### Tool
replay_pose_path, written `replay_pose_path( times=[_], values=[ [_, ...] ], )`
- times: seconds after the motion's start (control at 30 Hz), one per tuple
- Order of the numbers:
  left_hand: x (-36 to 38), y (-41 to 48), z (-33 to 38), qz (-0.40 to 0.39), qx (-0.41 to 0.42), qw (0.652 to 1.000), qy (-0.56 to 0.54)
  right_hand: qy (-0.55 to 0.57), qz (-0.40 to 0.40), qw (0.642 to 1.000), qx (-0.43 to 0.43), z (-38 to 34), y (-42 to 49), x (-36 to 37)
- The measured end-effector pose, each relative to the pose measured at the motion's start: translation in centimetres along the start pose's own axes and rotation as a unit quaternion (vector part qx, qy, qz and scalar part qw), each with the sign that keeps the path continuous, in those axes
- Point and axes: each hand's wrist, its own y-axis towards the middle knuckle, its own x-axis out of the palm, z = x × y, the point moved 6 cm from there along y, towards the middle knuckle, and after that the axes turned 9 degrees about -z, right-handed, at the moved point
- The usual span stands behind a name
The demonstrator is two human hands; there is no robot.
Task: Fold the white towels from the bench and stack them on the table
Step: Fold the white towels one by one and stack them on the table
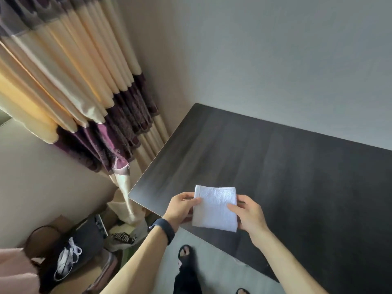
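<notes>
A small white towel (215,207), folded into a near square, is held just above the near left corner of the dark wooden table (286,172). My left hand (182,206) pinches its left edge, thumb on top. My right hand (249,213) grips its right edge, thumb lying across the cloth. No other towels and no bench are in view.
A cream and purple curtain (84,98) hangs at the left beside the table's corner. Below it on the floor lie a dark bag (72,251), a box and other clutter. My feet in dark sandals (186,264) stand by the table's near edge. A grey wall backs the table.
</notes>
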Motion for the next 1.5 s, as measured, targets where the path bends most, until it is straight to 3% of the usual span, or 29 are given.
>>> replay_pose_path(
  times=[0.2,0.57,1.0,1.1,1.2,1.3,1.4,1.5],
  values=[
    [-5.6,11.1,1.3,-0.030,-0.058,0.997,0.040,-0.003,0.073,0.996,0.059,-0.1,9.0,4.0],
    [-10.8,26.4,2.8,-0.031,-0.061,0.978,0.196,-0.059,0.174,0.975,0.125,0.2,21.0,8.0],
    [-11.5,30.8,1.8,0.001,0.028,0.954,0.297,-0.171,0.262,0.946,0.082,2.4,25.2,9.3],
    [-11.7,30.1,1.5,0.017,0.092,0.913,0.397,-0.237,0.282,0.927,0.066,2.9,24.9,9.2],
    [-10.9,29.2,1.6,0.007,0.252,0.799,0.546,-0.349,0.292,0.890,-0.019,2.5,24.2,9.9],
    [-10.2,29.7,0.1,-0.052,0.290,0.716,0.633,-0.511,0.237,0.822,-0.086,2.3,25.0,11.7],
    [-10.2,30.7,-0.9,-0.078,0.267,0.688,0.670,-0.577,0.168,0.798,-0.044,3.9,26.6,12.5],
    [-10.4,31.3,-1.2,-0.082,0.258,0.672,0.689,-0.584,0.158,0.796,-0.019,5.3,27.2,12.2]
  ],
)
